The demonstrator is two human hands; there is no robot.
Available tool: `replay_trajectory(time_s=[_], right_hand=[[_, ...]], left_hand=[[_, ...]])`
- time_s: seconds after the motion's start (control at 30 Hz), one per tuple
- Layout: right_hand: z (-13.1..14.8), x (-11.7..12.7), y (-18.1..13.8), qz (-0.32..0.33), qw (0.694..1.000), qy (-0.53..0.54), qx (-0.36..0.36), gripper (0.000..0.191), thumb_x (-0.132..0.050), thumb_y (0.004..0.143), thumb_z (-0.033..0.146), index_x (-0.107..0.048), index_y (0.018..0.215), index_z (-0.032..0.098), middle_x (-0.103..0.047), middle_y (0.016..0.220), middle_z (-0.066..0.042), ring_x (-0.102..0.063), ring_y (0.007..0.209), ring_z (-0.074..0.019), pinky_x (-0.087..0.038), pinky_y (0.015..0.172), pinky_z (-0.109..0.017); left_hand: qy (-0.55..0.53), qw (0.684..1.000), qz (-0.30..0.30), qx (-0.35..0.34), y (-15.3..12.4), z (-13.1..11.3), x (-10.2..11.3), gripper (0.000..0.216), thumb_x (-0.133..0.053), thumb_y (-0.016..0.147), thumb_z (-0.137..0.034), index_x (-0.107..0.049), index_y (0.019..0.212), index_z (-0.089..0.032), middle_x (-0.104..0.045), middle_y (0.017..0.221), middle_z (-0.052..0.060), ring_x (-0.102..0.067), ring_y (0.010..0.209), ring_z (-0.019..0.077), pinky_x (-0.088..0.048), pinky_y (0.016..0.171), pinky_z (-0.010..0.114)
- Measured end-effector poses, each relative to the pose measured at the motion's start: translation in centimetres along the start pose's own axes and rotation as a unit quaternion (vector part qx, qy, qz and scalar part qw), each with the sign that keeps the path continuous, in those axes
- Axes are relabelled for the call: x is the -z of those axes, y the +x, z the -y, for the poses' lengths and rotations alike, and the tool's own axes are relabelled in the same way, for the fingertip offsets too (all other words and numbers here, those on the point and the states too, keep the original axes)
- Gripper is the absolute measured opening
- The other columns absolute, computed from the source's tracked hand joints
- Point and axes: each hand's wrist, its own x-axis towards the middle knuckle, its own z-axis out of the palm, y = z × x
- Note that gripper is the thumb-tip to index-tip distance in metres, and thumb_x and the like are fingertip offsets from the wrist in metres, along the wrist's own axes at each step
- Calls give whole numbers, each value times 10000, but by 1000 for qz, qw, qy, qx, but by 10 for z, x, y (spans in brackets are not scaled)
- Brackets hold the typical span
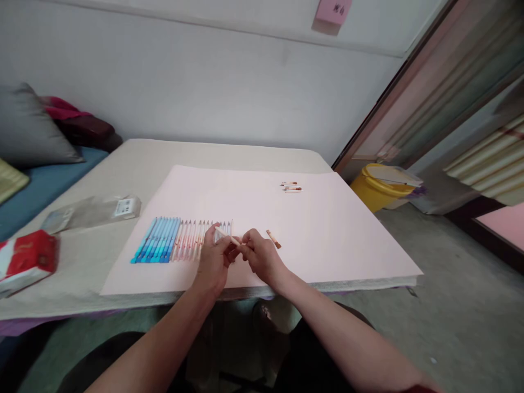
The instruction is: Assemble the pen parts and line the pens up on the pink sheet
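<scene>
Between my two hands is a slim cream-coloured pen (225, 234), tilted above the pale pink sheet (335, 234). My left hand (215, 255) grips its barrel, fingers curled round it. At the pen's right end, the fingers of my right hand (259, 252) are pinched together; whether they hold a separate small part is hidden. Left of my hands lies a row of blue pens (158, 240), side by side with a row of pale pinkish pens (190, 240). My left hand covers part of that paler row. Just right of my right hand lies a short orange-brown piece (273, 239).
Several small slim pieces (291, 188) lie toward the sheet's back right. A clear plastic wrapper (96, 212) and a red-and-white packet (28, 262) rest on the cloth-covered table (155, 150) at left. A yellow bin (379, 188) stands beyond the table's right edge.
</scene>
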Motion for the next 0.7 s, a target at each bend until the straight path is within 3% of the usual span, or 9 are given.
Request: replay_trajectory(time_s=[0.17, 0.4, 0.7], right_hand=[[0, -5, -1, 3, 1000, -4, 6, 60, -474, 867, 240, -433, 829, 218, -615, 618, 33, -591, 561, -121, -407, 544, -206], [1, -5, -3, 8, 999, -29, 28, 55, -457, 879, 246, -438, 837, 217, -618, 633, 20, -589, 582, -130, -399, 541, -210], [-6, -9, -2, 17, 999, -30, -2, 81, -458, 889, 275, -444, 840, 213, -626, 661, 22, -575, 538, -111, -377, 505, -189]], left_hand=[[-17, 1000, -3, 3, -2, -3, 3, 722, -629, 706, -122, -273, 1315, -276, -641, 749, 12, -627, 642, 152, -487, 600, 279], [-22, 1000, -15, 1, 1, -3, 7, 691, -620, 704, -104, -309, 1302, -255, -650, 739, 35, -644, 657, 171, -491, 596, 277], [-21, 1000, -10, 1, -2, 1, 6, 691, -652, 678, -80, -345, 1270, -259, -632, 733, 12, -634, 644, 154, -508, 605, 277]])
